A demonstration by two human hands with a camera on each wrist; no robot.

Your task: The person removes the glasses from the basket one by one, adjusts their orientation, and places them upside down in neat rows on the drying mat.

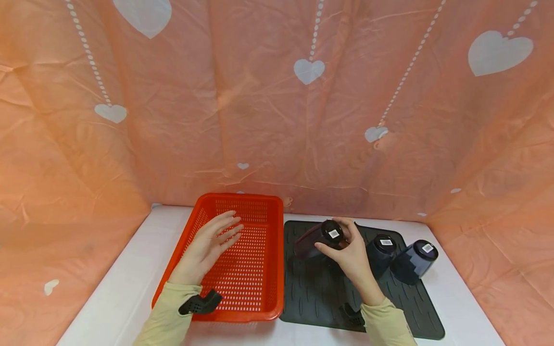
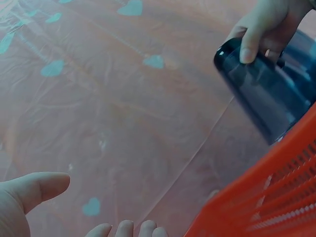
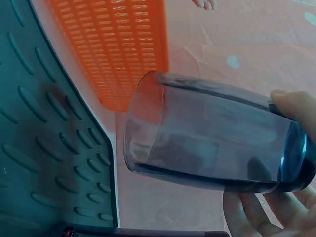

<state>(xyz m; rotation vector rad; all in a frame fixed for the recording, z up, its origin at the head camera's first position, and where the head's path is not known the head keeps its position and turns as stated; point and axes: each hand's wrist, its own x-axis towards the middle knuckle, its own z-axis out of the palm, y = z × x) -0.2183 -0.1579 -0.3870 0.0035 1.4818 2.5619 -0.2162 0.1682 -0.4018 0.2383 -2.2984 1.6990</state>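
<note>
My right hand point(image 1: 352, 252) grips a dark tinted drinking glass point(image 1: 313, 240) near its base, thumb on one side and fingers on the other. The glass lies tilted in the air over the left part of the mat, its labelled base toward my head and its open mouth point(image 3: 143, 123) pointing away from the palm. In the right wrist view the glass is see-through and holds nothing. My left hand point(image 1: 209, 247) hovers above the red basket point(image 1: 277, 269) with fingers extended and nothing in it.
A dark ribbed drying mat point(image 1: 316, 302) lies right of the basket on the white table point(image 1: 117, 288). Two more tinted glasses stand bottom up on it, a dark glass point(image 1: 381, 254) and a bluish glass point(image 1: 415, 262) near the right edge. An orange heart-patterned curtain point(image 1: 259, 120) hangs behind.
</note>
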